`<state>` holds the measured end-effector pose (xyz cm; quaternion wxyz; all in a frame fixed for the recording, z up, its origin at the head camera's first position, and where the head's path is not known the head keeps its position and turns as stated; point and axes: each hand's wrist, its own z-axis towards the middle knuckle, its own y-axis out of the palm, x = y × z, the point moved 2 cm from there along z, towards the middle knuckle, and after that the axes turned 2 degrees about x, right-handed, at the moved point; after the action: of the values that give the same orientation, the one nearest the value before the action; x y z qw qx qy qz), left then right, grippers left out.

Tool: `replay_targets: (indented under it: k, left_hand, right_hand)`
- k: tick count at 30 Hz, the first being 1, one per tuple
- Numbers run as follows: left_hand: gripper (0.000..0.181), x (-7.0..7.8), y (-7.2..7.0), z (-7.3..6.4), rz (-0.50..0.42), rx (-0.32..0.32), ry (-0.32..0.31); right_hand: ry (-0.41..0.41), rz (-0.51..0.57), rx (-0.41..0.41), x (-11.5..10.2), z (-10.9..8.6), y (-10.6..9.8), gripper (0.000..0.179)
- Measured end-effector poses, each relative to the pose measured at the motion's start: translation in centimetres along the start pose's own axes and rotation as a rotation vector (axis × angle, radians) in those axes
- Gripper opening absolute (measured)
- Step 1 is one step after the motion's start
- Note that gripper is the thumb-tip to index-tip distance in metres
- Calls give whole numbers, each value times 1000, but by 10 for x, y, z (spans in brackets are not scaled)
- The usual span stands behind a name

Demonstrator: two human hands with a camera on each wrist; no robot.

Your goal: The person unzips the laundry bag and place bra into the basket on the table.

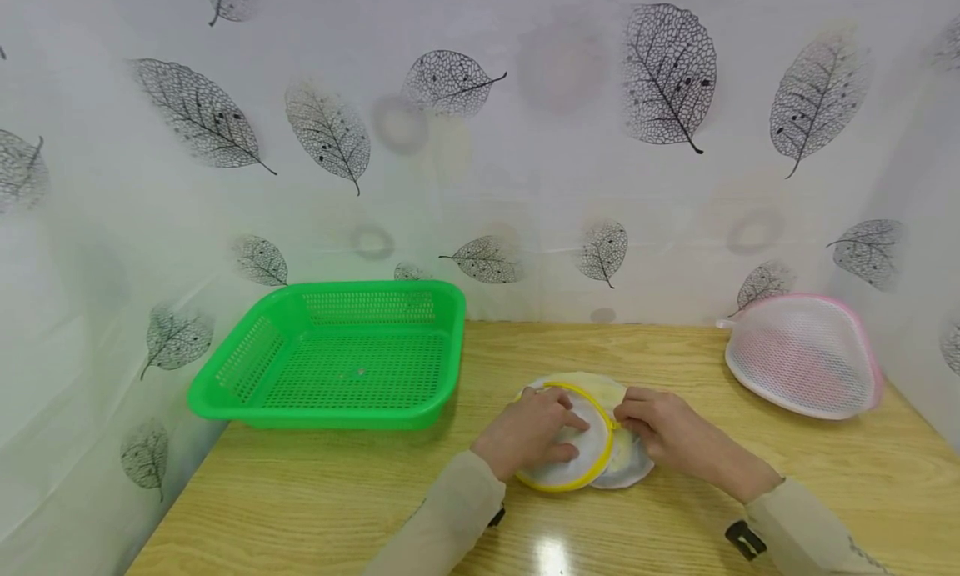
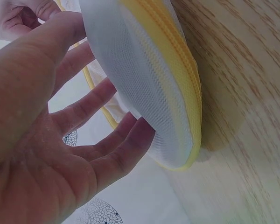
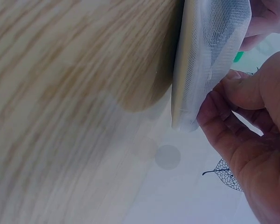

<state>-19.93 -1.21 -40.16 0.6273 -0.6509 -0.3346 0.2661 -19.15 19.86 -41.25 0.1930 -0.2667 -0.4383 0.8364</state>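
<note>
A round white mesh laundry bag with a yellow zipper edge lies on the wooden table. My left hand rests on its left part, the fingers spread and fairly straight. In the left wrist view those fingertips touch the white mesh, and the yellow zipper band curves beyond. At the bag's right side my right hand pinches the small zipper pull between thumb and fingers. The right wrist view shows this hand against the bag's mesh side; its fingertips partly hide the pull.
A green plastic basket with slotted walls stands at the left back of the table. Toward the right back lies another mesh bag, white and pink. A white curtain with leaf prints hangs behind the table.
</note>
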Motion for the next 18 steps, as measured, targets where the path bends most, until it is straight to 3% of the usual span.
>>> replay_targets:
  k: [12, 18]
  left_hand:
    - [36, 0, 1, 0, 7, 8, 11]
    - [35, -1, 1, 0, -1, 14, 11]
  right_hand:
    - [-6, 16, 2, 0, -1, 0, 30]
    - [-53, -76, 44, -5, -1, -1, 30]
